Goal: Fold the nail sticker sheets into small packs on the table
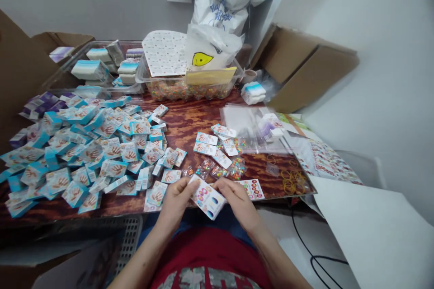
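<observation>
A white printed card [207, 198] with small coloured pictures is held over the table's front edge. My left hand [178, 198] pinches its left corner, and my right hand [238, 198] grips the upper right side; whether it is one card or a stack I cannot tell. Just beyond my hands lie small clear bags of coloured beads [219, 170]. Behind these are several flattened blue-and-white boxes [205, 143]. Another printed card [253, 189] lies partly behind my right hand. To the left spreads a large heap of small blue-and-white boxes [113, 168].
A clear bin [159, 88] of bead bags stands at the back, beside a bin of stacked flat boxes [91, 70]. Clear plastic sleeves [242, 122] and yellow rubber bands [292, 182] lie to the right. Cardboard boxes [305, 61] flank the table. A black cable [305, 237] hangs below.
</observation>
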### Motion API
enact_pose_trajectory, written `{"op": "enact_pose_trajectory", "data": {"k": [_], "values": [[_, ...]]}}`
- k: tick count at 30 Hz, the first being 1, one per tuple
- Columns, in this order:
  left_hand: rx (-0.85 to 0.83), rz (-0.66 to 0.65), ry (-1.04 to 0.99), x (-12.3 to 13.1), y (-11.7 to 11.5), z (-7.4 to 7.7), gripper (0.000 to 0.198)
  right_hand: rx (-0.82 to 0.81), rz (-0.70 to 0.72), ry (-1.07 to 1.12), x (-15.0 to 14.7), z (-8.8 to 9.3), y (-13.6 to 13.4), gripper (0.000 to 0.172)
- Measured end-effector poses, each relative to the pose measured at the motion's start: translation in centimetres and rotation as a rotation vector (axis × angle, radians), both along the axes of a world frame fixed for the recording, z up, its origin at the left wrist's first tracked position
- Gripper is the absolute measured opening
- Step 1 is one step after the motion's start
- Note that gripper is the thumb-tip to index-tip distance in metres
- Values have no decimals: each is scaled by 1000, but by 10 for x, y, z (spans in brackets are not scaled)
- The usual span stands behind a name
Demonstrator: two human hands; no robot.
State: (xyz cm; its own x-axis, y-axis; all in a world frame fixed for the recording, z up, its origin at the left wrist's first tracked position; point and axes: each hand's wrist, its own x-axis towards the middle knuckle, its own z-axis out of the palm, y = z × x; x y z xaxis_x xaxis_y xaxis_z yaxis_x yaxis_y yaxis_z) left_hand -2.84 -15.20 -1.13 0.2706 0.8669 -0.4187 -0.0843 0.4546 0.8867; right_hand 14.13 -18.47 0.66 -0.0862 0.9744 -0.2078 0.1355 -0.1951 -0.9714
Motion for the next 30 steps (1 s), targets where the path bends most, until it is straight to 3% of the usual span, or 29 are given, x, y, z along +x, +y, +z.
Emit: {"op": "enact_pose_trajectory", "data": {"k": [3, 5, 7, 11, 14, 17, 21, 23, 26, 30], "values": [[253, 50, 233, 0, -1, -3, 38, -109, 100, 64, -5, 6, -8, 21], [415, -9, 353, 2, -4, -2, 33, -113, 125, 19, -12, 7, -11, 15], [477, -117, 337, 5, -9, 3, 31, -85, 68, -24, -19, 3, -9, 16], [430, -325, 234, 9, -10, 9, 34, 18, -101, -165, -19, -15, -2, 12], [312, -389, 192, 8, 0, 1, 34, -65, 9, -79, -3, -24, 3, 16], [169, -352, 185, 5, 12, -11, 39, -136, 25, -26, 21, -26, 9, 29], [116, -249, 203, 7, 21, -16, 45, 123, -177, -527, 34, -32, 17, 20], [127, -204, 184, 11, 23, -15, 46, 228, -197, -736, 32, -37, 20, 14], [121, -150, 146, 12, 25, -15, 45, 280, -204, -800, 33, -44, 19, 16], [84, -102, 68, 8, 25, -17, 43, 253, -367, -855, 54, -48, 11, 20]]}}
